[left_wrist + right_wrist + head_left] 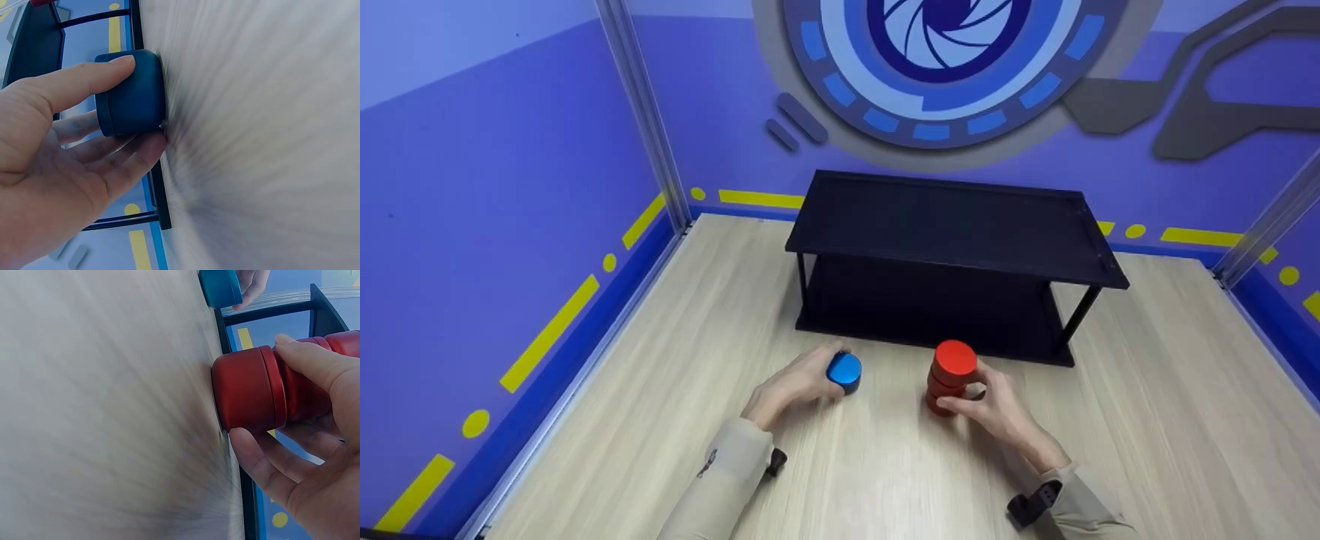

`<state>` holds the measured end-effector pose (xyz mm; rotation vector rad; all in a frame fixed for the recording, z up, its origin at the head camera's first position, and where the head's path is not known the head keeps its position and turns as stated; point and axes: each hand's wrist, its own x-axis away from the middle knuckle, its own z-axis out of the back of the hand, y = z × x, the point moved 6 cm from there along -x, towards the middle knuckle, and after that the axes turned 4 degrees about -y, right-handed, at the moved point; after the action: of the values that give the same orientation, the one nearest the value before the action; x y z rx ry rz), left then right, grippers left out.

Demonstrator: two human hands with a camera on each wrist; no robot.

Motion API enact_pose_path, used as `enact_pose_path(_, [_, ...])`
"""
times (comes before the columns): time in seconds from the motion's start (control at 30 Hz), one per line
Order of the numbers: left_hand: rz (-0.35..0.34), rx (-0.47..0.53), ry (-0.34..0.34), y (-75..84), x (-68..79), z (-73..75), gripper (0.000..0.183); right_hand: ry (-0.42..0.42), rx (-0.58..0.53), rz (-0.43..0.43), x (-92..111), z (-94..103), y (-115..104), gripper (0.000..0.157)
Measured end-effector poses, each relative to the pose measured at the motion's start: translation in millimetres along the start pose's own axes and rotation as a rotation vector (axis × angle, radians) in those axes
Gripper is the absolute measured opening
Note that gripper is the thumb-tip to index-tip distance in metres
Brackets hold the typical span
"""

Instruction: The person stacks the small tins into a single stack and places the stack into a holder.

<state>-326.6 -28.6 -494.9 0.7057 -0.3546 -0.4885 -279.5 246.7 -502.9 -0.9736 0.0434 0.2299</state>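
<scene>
A small round blue tin (845, 369) with a lid stands on the wooden table, left of centre. My left hand (801, 377) grips it, thumb on the near side and fingers round the far side. In the left wrist view the tin's (138, 98) base is right at the tabletop. To the right rises a stack of red tins (955, 360), lidded and of similar shape. My right hand (999, 405) holds this stack between thumb and fingers. The right wrist view shows the lowest red tin (244, 391) at the tabletop, with the thumb on the tin above it.
Behind both hands stands a black two-level shelf (952, 225) with thin corner posts. Its lower board (922, 304) lies just beyond the tins. Blue printed walls (547, 225) with metal corner posts enclose the wood-grain table (870, 472) at the back and sides.
</scene>
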Motion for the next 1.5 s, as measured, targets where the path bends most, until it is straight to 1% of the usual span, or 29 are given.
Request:
enact_pose_path(0.23, [-0.033, 0.005, 0.018, 5.1, -1.7, 1.0, 0.063, 0.001, -0.001, -0.012, 1, -0.6, -1, 0.054])
enact_pose_path(0.47, [-0.02, -0.013, 0.03, 13.8, -5.2, 4.3, 0.061, 0.005, 0.009, -0.029, 1, -1.2, -1, 0.056])
enact_pose_path(0.6, [-0.028, -0.036, 0.033, 19.8, -8.4, 5.2, 0.062, 0.004, 0.008, -0.029, 0, -1.9, 0, 0.056])
enact_pose_path(0.83, [-0.084, -0.088, 0.044, 34.3, -13.5, 6.8, 0.061, -0.006, -0.02, -0.033, 1, -2.5, -1, 0.056])
enact_pose_path(0.93, [-0.109, -0.09, 0.044, 40.7, -14.8, 7.4, 0.062, -0.012, -0.027, -0.043, 2, -2.3, -1, 0.055])
enact_pose_path(1.13, [-0.122, -0.094, 0.045, 52.5, -17.3, 8.6, 0.063, -0.012, 0.006, -0.045, 1, -2.7, 0, 0.056])
enact_pose_path(1.33, [-0.145, -0.117, 0.068, 66.1, -21.2, 10.9, 0.061, 0.0, 0.022, -0.041, 0, -2.0, 1, 0.056])
enact_pose_path(1.5, [-0.171, -0.094, 0.088, 76.9, -22.9, 13.1, 0.062, 0.001, 0.019, -0.042, 0, -1.5, 0, 0.057])
